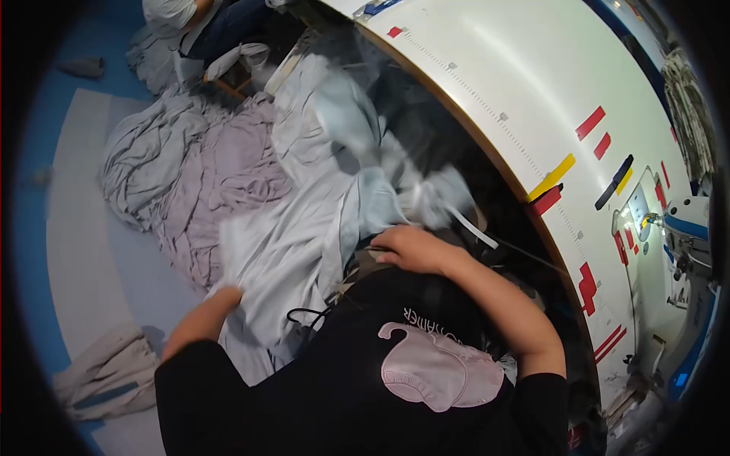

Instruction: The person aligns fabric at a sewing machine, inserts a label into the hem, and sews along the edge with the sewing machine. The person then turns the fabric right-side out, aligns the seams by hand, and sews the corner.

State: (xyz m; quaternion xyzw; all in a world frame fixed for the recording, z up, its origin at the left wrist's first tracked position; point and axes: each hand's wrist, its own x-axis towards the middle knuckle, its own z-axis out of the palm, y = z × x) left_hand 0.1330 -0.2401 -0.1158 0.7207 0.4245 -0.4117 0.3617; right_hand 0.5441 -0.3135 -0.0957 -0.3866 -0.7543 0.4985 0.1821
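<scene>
A large heap of pale grey cloth (285, 235) spreads across my lap and runs away toward the dark space under the table. My left hand (230, 294) is at the near left edge of this cloth, closed on it, with most of its fingers hidden by the folds. My right hand (411, 248) lies low against my lap, at the cloth's right edge. Its fingers are bent and close together, and what lies under them is hidden. Beyond it, a section of the cloth with a white strip (475, 228) is blurred by motion.
Mauve cloth (232, 163) and grey cloth (148, 152) lie heaped to the left. A beige cloth piece (110, 372) rests on the floor. The curved-looking white table (487, 68) carries tape marks, with a sewing machine (688, 251) on the right. Another person (228, 30) sits at the top.
</scene>
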